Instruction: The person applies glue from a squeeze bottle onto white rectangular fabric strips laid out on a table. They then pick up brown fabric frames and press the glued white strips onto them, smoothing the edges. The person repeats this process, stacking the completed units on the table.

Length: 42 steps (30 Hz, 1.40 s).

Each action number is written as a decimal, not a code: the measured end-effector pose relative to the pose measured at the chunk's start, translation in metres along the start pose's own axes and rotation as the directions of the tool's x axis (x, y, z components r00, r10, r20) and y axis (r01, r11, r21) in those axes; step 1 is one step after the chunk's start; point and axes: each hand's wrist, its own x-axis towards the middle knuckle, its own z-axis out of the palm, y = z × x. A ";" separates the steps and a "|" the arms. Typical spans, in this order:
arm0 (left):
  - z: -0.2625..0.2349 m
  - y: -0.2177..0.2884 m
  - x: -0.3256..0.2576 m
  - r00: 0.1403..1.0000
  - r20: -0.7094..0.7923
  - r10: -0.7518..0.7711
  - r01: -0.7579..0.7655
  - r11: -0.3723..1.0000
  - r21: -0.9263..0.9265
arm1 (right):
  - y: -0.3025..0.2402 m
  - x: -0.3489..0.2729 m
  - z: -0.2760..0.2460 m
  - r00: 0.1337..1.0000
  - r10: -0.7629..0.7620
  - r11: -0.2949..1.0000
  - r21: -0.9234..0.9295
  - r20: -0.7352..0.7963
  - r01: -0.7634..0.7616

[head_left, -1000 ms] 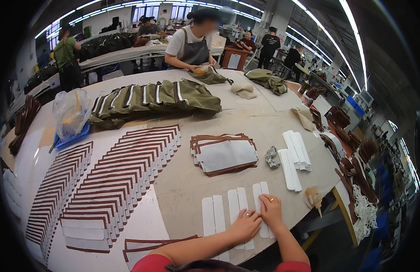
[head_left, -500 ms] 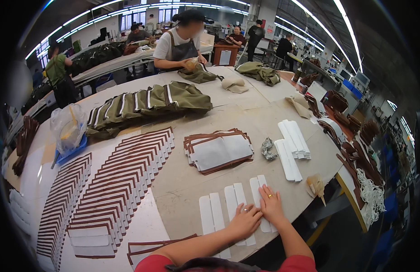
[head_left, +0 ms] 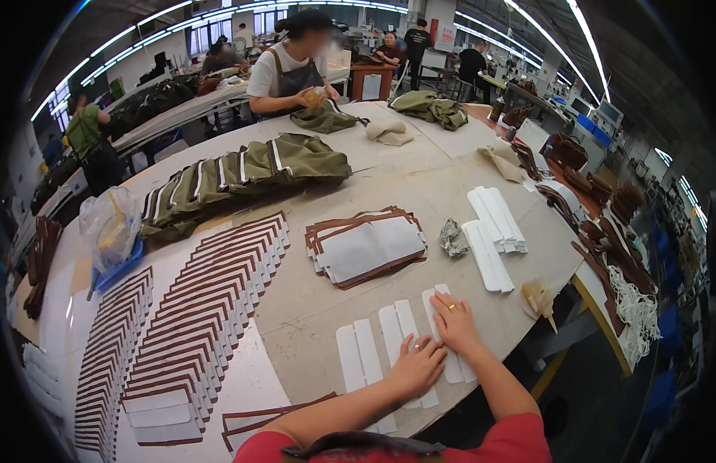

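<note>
Three pairs of narrow white strips lie side by side near the front of the table. My right hand (head_left: 457,324) rests on the rightmost white strip pair (head_left: 453,368), fingers stretched toward its far end. Close beside it, my left hand (head_left: 418,364) lies with fingers apart and slightly bent, over the middle strip pair (head_left: 396,321) and reaching the edge of the rightmost one. Left of both hands is another white strip pair (head_left: 358,351), untouched. Neither hand grips anything I can see.
Beyond the hands lie a stack of brown-edged white panels (head_left: 367,251), a crumpled silvery lump (head_left: 452,239) and more white strips (head_left: 497,220). Overlapping brown-edged pieces (head_left: 211,297) run in rows at left. Olive fabric (head_left: 246,177) lies behind; a co-worker (head_left: 284,73) stands across the table.
My right hand has slid slightly toward the far end of the rightmost strip pair. The left hand stays close beside it. The whole view has shifted a little.
</note>
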 end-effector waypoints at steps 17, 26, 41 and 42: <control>-0.004 0.001 0.004 0.999 0.048 -0.006 0.009 0.998 -0.061 | 0.016 0.002 -0.008 0.997 -0.005 1.000 -0.015 -0.079 0.004; -0.009 0.007 0.003 1.000 0.027 -0.016 0.017 0.999 -0.045 | 0.020 -0.001 -0.001 0.988 0.000 0.999 0.046 -0.153 0.007; -0.008 0.010 0.006 0.999 -0.020 0.027 -0.027 0.999 0.022 | 0.028 -0.003 -0.001 0.985 0.037 0.993 0.117 -0.167 -0.017; -0.008 0.010 0.003 1.000 -0.009 0.018 -0.018 1.000 0.021 | 0.025 -0.006 -0.005 0.990 0.022 0.991 0.132 -0.137 -0.004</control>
